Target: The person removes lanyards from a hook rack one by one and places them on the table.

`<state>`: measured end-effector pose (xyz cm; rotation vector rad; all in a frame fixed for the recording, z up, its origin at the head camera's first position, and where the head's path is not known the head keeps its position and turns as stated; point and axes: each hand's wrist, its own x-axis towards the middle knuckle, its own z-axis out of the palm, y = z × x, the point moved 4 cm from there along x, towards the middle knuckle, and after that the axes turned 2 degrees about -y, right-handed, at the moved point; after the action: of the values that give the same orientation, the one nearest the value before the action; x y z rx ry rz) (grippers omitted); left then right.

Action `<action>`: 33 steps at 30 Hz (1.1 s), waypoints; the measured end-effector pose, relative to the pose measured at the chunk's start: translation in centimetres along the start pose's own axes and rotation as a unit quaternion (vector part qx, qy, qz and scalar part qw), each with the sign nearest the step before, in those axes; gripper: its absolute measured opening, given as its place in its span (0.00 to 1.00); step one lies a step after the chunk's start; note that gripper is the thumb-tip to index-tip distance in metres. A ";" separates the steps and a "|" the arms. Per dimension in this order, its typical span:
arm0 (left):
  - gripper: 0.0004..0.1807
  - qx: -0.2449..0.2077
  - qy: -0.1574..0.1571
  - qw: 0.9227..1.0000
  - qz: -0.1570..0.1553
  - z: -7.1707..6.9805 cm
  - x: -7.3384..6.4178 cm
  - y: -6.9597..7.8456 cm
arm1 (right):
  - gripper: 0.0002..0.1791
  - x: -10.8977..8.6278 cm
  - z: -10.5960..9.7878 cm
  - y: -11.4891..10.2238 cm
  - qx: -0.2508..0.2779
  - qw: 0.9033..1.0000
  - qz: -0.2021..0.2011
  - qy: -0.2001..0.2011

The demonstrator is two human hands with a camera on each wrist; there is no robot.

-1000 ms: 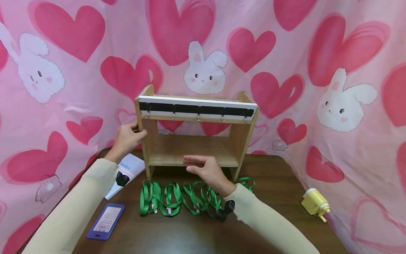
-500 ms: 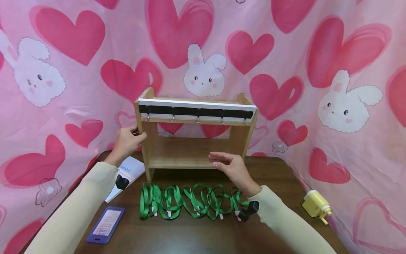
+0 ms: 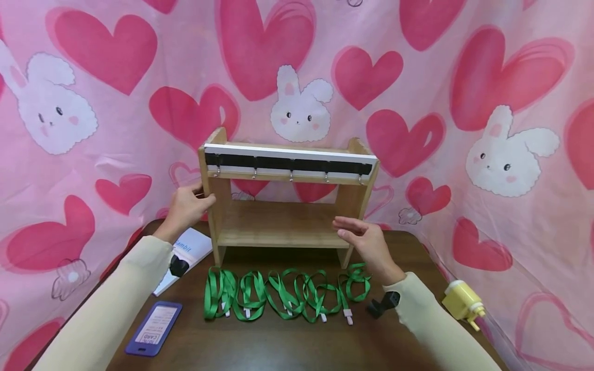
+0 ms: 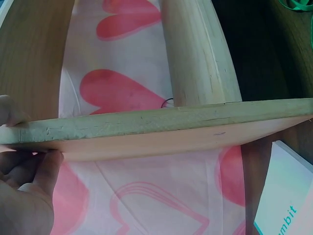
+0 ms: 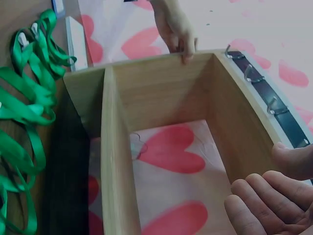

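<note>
A small wooden shelf (image 3: 283, 237) stands on the table, with a row of metal hooks on a black strip (image 3: 291, 164) along its upper front. My left hand (image 3: 186, 207) grips the edge of its left side panel (image 4: 146, 120), thumb on one face and fingers on the other. In front of the right side panel hovers my right hand (image 3: 364, 238), palm turned inward and fingers extended together, holding nothing. The right wrist view has this right hand (image 5: 274, 205) at its lower right corner, close to the hook strip. Several green lanyards (image 3: 278, 296) with white clips lie coiled before the shelf.
A purple card holder (image 3: 154, 330) lies at the table's left front. Behind it, a white booklet (image 3: 192, 245) sits partly under my left forearm. A yellow pump bottle (image 3: 461, 300) is at the right edge. Pink heart-print fabric (image 3: 297, 46) encloses the back and sides.
My right hand has moved rightward from the shelf's middle to its right side panel, uncovering the rightmost lanyard. My left hand stays on the left panel.
</note>
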<state>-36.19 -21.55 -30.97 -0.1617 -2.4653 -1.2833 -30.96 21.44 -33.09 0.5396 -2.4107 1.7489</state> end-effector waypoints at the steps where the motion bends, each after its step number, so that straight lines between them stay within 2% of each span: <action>1: 0.27 -0.001 -0.001 1.000 0.001 0.1 0.0 0.1 | 0.21 -0.1 -0.4 0.0 -0.002 1.000 -0.003 0.004; 5: 0.28 -0.006 0.000 1.000 0.002 0.3 0.2 0.5 | 0.22 -0.5 -2.0 -0.1 -0.002 1.000 -0.016 0.021; 11: 0.28 -0.007 -0.001 1.000 0.007 0.4 0.3 0.8 | 0.25 -0.8 -4.2 0.6 -0.011 0.998 -0.014 0.054; 23: 0.28 -0.008 0.002 1.000 0.010 0.3 0.2 0.4 | 0.23 -0.6 -7.1 1.5 -0.007 0.995 -0.026 0.092; 30: 0.29 -0.003 0.010 1.000 0.011 0.7 0.4 0.2 | 0.23 -0.3 -9.1 2.4 -0.055 0.992 -0.022 0.110; 33: 0.30 0.002 0.012 1.000 0.017 0.7 0.4 0.3 | 0.24 -0.3 -9.9 2.9 -0.043 0.992 -0.017 0.119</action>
<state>-36.67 -20.85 -30.97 -0.1866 -2.4341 -1.2597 -32.81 31.58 -32.50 0.3384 -2.2844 1.5874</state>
